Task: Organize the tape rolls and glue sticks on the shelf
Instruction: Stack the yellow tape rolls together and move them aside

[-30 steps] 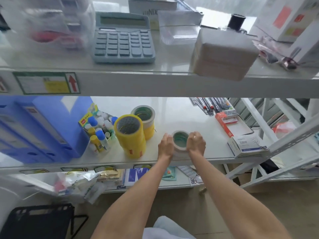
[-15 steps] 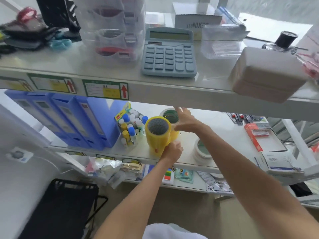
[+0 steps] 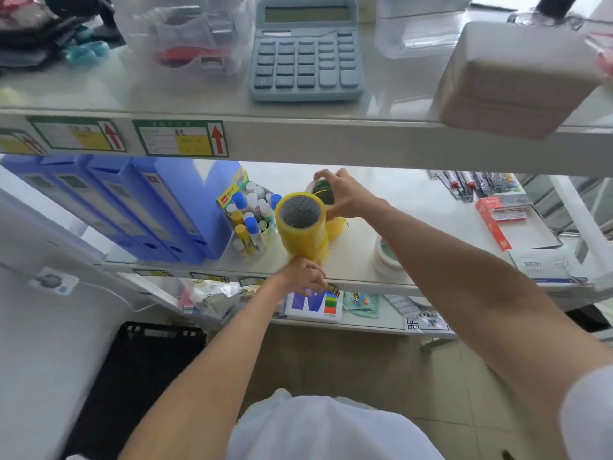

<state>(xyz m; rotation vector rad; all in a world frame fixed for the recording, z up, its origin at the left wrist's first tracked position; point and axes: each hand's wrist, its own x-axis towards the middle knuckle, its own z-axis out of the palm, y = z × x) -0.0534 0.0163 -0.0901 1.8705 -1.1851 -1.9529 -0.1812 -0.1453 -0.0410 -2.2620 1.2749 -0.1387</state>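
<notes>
A tall stack of yellow tape rolls (image 3: 300, 227) stands on the middle shelf (image 3: 414, 207). My left hand (image 3: 303, 275) grips its base at the shelf's front edge. Behind it stands a second stack, a white roll with a green core (image 3: 320, 188) on top of a yellow roll (image 3: 335, 225); my right hand (image 3: 341, 195) is closed around this stack from the right. A low white tape roll (image 3: 384, 258) lies alone to the right, partly hidden by my right forearm. An open box of glue sticks (image 3: 248, 215) with blue and white caps stands left of the yellow stack.
Blue file boxes (image 3: 139, 207) fill the shelf's left side. A red box (image 3: 496, 224), pens (image 3: 477, 184) and a white box (image 3: 544, 265) lie to the right. Above sit a calculator (image 3: 305, 51) and a beige box (image 3: 510, 81) overhanging the edge.
Both hands left the low white roll and moved left. My left hand took the base of the tall yellow stack; my right hand closed on the rear stack. The view came closer.
</notes>
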